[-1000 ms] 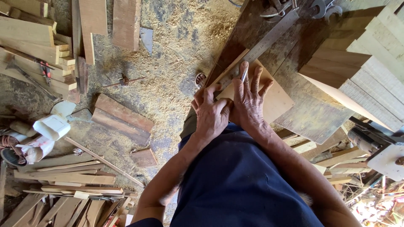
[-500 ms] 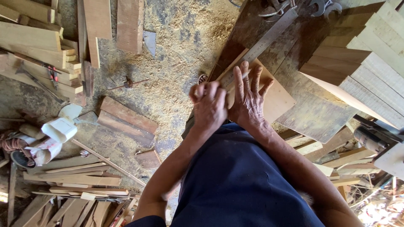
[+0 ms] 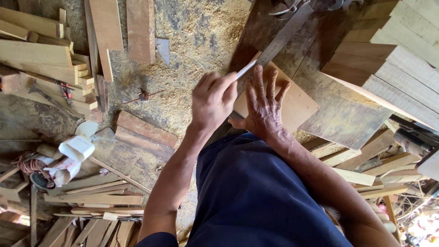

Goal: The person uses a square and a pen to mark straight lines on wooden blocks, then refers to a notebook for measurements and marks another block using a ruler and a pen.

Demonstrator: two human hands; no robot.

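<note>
The left hand [image 3: 212, 100] is closed around a pencil [image 3: 245, 70], a thin pale stick whose tip points toward two o'clock and touches the near-left edge of the board [image 3: 297, 103]. The right hand [image 3: 263, 110] lies flat and spread wide on that board, fingers pointing to twelve o'clock, the thumb out toward nine; it grips nothing and presses the board down. The two hands are just beside each other, the left at nine o'clock from the right.

The board is a light, flat panel lying on the dark worktop [image 3: 270, 27], its long edge running from seven o'clock to one o'clock. A steel ruler [image 3: 286, 34] lies along the same line, starting just past the pencil tip and going on toward one o'clock. So the pencil, the board's edge and the ruler share one axis, and the left hand is the nearer one to that edge.

At two to three o'clock from the hands a stack of planks [image 3: 388, 59] rests on the worktop. At nine to eleven o'clock the floor [image 3: 192, 41] is covered in sawdust, with offcuts [image 3: 144, 135] near the left arm and more timber [image 3: 41, 55] piled well apart at ten o'clock. A white container [image 3: 77, 147] lies at eight o'clock among scraps.
</note>
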